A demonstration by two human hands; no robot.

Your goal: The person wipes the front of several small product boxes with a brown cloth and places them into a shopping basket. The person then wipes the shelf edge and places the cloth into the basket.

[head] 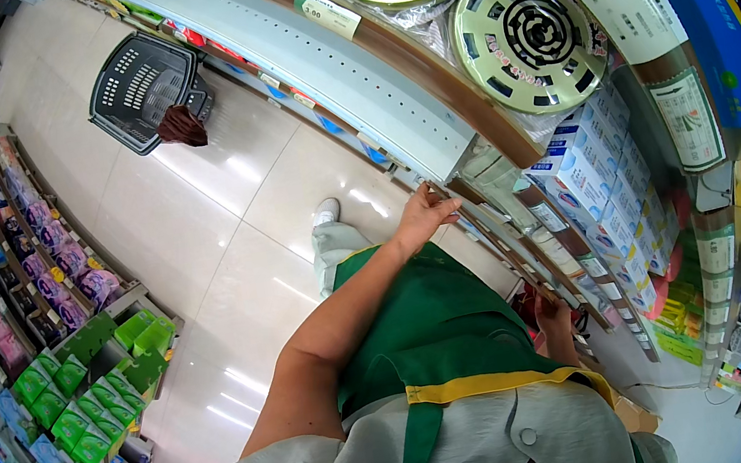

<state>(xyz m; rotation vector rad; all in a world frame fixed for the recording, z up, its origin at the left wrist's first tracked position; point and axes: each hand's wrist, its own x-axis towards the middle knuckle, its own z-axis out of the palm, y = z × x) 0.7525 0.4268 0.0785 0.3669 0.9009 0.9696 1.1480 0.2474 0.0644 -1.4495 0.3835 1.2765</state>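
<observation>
My left hand reaches across to a shelf front, thumb and forefinger closed at the end of a brown shelf price rail. Just above those fingers is the near corner of a bare, perforated light-grey metal shelf. Farther along the same shelf front, my right hand has its fingers curled on the rail, partly hidden by the shelf edge. A green apron with yellow trim covers my front.
A black plastic shopping basket stands on the tiled floor with a brown cloth over its edge. Round wrapped items and stacked white-blue boxes fill the right-hand shelves. Green packs line the opposite shelving.
</observation>
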